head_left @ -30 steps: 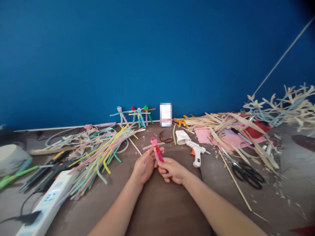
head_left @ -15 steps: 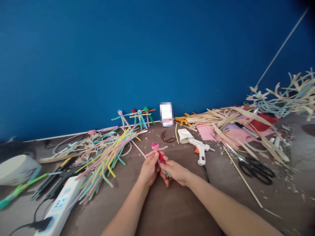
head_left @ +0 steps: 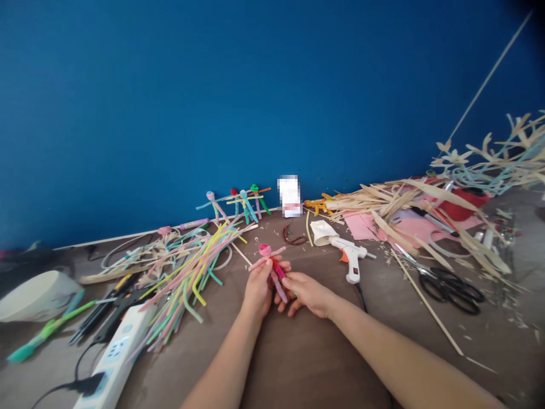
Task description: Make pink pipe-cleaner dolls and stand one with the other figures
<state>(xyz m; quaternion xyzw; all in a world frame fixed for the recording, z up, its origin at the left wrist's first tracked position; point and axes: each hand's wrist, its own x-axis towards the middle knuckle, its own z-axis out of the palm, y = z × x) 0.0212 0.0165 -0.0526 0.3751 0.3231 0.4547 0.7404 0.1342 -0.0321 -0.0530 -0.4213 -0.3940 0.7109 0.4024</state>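
Observation:
A small pipe-cleaner figure (head_left: 264, 251) with a pink coiled head, light pink arms, a red and magenta part and a lilac leg is between my hands. My left hand (head_left: 258, 287) pinches it just under the head, the thumb on its front. The fingers of my right hand (head_left: 307, 292) close on the magenta part at its right side. The lilac leg points down between both hands. Beyond, several finished-looking pipe-cleaner figures (head_left: 244, 199) lean against the blue wall. A white hot glue gun (head_left: 352, 258) lies to the right of my hands.
Loose pipe cleaners (head_left: 183, 272) are heaped at left, near a white power strip (head_left: 113, 355) and a white bowl (head_left: 36, 295). At right lie black-handled scissors (head_left: 451, 287), a thin stick (head_left: 428, 304), pale dried strips (head_left: 383, 204) and pink sheets (head_left: 360, 226). A beaded bracelet (head_left: 293, 240) lies ahead.
The figure has tilted in my hands, its head shifting slightly left, and its lilac leg now shows more. My right fingers have spread a little. The view has shifted slightly left.

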